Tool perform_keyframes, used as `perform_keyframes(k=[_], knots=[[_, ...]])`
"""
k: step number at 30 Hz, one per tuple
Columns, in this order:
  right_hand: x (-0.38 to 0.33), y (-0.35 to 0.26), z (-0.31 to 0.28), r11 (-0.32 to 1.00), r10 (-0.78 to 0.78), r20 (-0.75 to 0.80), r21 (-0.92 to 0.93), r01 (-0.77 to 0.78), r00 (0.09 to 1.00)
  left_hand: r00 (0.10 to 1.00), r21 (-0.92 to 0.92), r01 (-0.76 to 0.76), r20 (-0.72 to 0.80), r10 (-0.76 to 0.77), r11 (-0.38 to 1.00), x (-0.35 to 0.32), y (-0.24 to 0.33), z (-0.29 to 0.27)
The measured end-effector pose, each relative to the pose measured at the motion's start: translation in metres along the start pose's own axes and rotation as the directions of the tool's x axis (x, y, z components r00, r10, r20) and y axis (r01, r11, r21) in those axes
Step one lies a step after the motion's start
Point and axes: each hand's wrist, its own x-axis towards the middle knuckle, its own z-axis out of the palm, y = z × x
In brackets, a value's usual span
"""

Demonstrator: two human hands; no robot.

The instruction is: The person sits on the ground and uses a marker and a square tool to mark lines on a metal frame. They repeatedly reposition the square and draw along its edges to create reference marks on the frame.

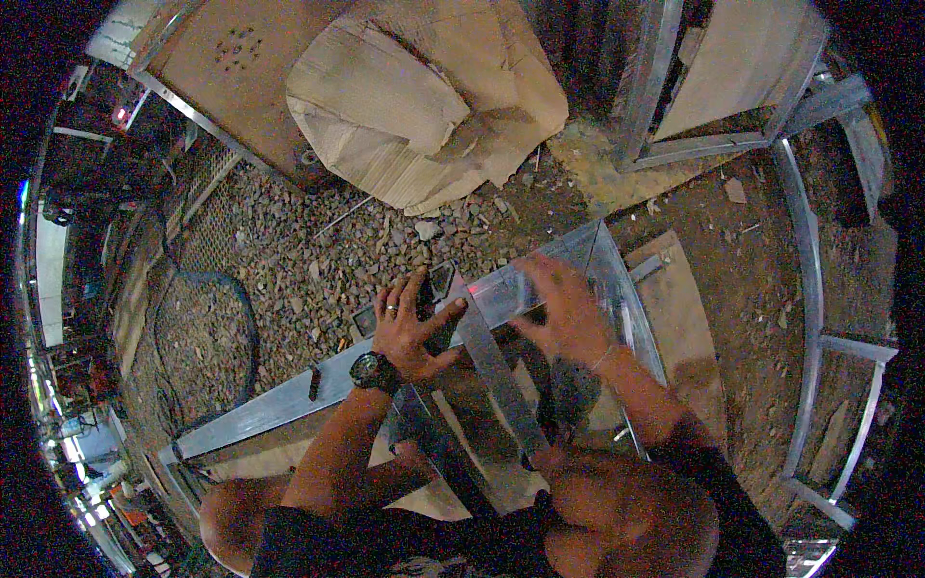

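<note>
I look down at a grey metal frame lying on gravel. A long bar runs from lower left up to a corner at upper right, and a diagonal metal strip crosses it toward me. My left hand, with a ring and a black wristwatch, presses flat on the bar where the strip meets it, fingers spread beside a small dark object. My right hand rests on the bar's upper part near the corner, blurred, fingers partly curled over the metal. Whether it grips is unclear.
Crumpled cardboard lies ahead on the gravel. More metal frames stand on the right and at top right. A dark hose loops at left beside wire mesh. A small black tool sits on the bar. My bare knees are below.
</note>
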Motion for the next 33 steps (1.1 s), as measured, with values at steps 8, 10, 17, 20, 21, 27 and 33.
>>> perform_keyframes(k=[8, 10, 17, 20, 21, 27, 33], knots=[[0.002, -0.036, 0.022, 0.998, -0.049, 0.104, -0.031, 0.052, 0.993, 0.999, -0.002, -0.014, -0.043, 0.014, 1.0, -0.002, -0.005, 0.0], [-0.001, -0.028, 0.027, 0.999, -0.014, 0.065, 0.033, 0.012, 0.998, 0.997, -0.033, -0.021, -0.079, 0.019, 0.999, -0.001, -0.003, 0.001], [-0.009, -0.024, 0.037, 0.998, 0.022, -0.065, 0.062, -0.018, 0.998, 0.999, 0.024, -0.025, -0.043, 0.026, 0.999, -0.003, -0.005, 0.003], [-0.01, -0.02, 0.046, 0.999, 0.018, -0.124, 0.037, -0.013, 0.992, 0.998, 0.008, -0.04, -0.055, 0.04, 0.999, 0.0, -0.002, 0.001], [-0.01, -0.019, 0.047, 0.999, 0.027, -0.133, 0.044, -0.021, 0.991, 0.998, 0.008, -0.035, -0.053, 0.035, 0.999, 0.0, -0.001, 0.0], [-0.007, -0.018, 0.052, 0.995, 0.049, -0.151, 0.092, -0.035, 0.987, 0.997, 0.009, -0.028, -0.071, 0.028, 1.0, -0.001, 0.0, -0.001], [-0.004, -0.012, 0.042, 0.996, -0.007, -0.093, 0.088, 0.015, 0.996, 0.999, 0.015, -0.016, -0.032, 0.016, 1.0, 0.002, 0.001, -0.003]])
